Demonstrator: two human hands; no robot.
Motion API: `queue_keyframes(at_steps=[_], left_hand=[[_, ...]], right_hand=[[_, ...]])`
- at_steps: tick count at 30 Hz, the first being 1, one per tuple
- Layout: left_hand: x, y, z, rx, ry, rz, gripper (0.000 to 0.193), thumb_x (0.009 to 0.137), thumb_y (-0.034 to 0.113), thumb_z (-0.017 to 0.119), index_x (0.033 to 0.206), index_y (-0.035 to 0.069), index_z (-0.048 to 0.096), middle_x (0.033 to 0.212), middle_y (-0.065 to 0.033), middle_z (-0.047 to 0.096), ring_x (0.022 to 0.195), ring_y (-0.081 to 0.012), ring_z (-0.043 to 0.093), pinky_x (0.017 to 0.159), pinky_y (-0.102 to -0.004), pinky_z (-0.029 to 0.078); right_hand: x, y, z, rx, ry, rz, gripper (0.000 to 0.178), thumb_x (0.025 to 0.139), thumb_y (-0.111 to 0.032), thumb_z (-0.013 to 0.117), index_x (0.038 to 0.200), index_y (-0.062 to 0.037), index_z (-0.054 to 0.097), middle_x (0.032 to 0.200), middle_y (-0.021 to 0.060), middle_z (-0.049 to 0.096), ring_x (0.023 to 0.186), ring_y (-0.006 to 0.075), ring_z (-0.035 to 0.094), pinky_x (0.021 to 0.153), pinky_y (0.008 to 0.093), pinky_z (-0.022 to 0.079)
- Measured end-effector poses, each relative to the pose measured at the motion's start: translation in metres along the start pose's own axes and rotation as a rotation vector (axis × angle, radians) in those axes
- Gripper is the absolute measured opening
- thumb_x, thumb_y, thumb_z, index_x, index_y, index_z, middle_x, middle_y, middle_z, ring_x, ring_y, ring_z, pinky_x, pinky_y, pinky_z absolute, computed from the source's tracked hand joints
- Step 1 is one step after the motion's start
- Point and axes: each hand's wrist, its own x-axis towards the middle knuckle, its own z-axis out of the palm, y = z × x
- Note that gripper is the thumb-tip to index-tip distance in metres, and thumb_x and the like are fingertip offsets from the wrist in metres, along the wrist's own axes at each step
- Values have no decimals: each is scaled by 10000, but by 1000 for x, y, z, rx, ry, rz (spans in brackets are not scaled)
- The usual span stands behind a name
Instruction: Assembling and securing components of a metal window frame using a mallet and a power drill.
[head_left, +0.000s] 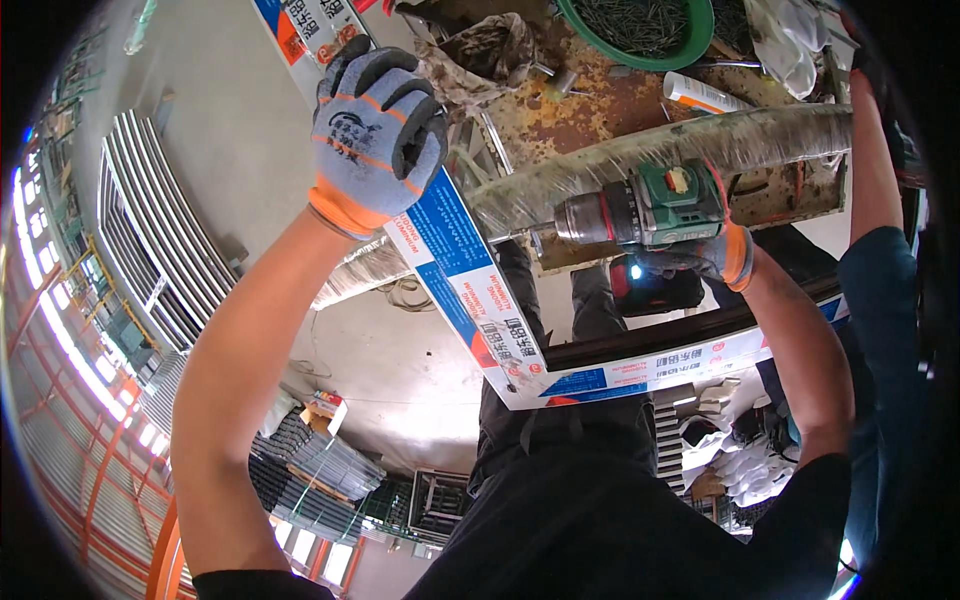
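Note:
My left hand (375, 140), in a grey glove with an orange cuff, is closed over the upper part of a metal frame (455, 270) wrapped in blue and white printed film. The frame's corner lies close to my body, and its other side runs off to the right. My right hand (700, 257), gloved too, grips the handle of a green cordless drill (645, 208). The drill lies level, its chuck and bit pointing left at the inner edge of the frame. Whether the bit touches the frame I cannot tell. A light glows near the drill's battery.
A film-wrapped bar (660, 150) crosses the rusty worktable (610, 110). On the table are a green bowl (572, 22) of screws, a white tube (703, 95) and a crumpled cloth (485, 60). Another person's arm (875, 170) reaches in at right. Stacked metal profiles (170, 230) lie at left.

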Motion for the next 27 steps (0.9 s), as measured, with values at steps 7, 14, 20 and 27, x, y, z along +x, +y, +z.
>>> queue_keyframes(at_steps=[7,14,20,27], left_hand=[[0,-1,2,-6,4,34,203,660,206,629,831,97,629,951,-92,608,1003,-318,569,958,-512,409],[0,1,2,-41,17,19,196,653,207,634,818,101,623,919,-63,612,990,-293,580,974,-525,408],[4,4,0,-36,35,-3,174,642,209,638,780,105,615,901,-63,616,979,-285,585,991,-526,407],[3,2,3,-59,39,10,169,636,206,638,769,105,614,900,-64,622,964,-286,591,992,-523,406]], right_hand=[[-3,25,-11,-655,-11,-305,663,754,-164,789,1362,-161,523,1376,38,536,1282,227,488,1159,391,229],[-8,25,-12,-555,-33,-131,611,753,-206,786,1322,-174,567,1386,40,529,1279,234,489,1164,438,186],[-10,14,-5,-250,6,15,595,747,-185,791,1302,-148,580,1361,55,544,1262,239,501,1138,433,248],[6,17,0,-977,27,-606,607,731,-134,807,1290,-107,573,1314,74,573,1204,246,549,1074,382,362]])
